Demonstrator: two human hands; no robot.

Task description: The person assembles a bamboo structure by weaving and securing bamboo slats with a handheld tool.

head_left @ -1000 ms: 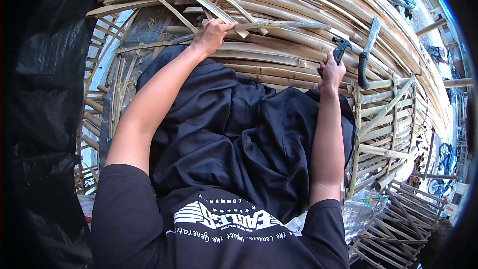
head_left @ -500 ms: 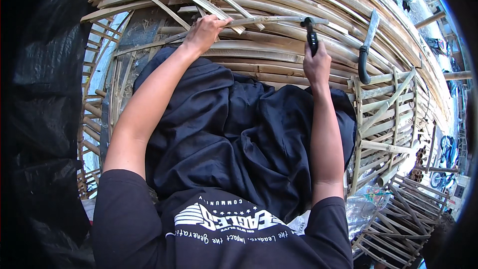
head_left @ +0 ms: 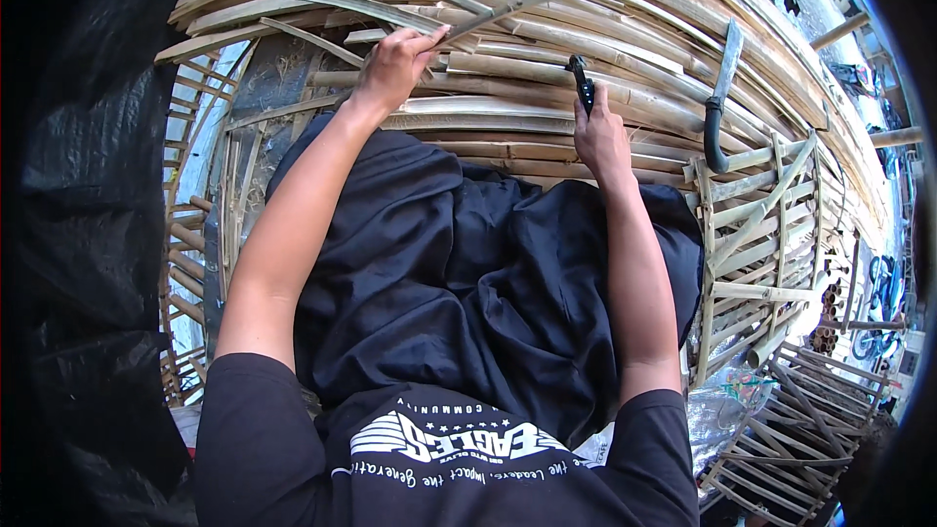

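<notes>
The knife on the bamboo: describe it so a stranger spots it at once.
Start at the broad pile of split bamboo across the picture's top. Go to its right side, near a slatted frame, where the knife lies with its blade toward the picture's top. Among pale strips, its grey blade and black, hooked handle set it apart.

White lettering [head_left: 478, 443] crosses the chest of the black T-shirt [head_left: 410, 507], upside down in view — one bold word beside wing-like stripes [head_left: 381, 437], small capitals [head_left: 449, 408] and a row of stars [head_left: 467, 425] above it, a handwriting-style line [head_left: 473, 475] below.
</notes>
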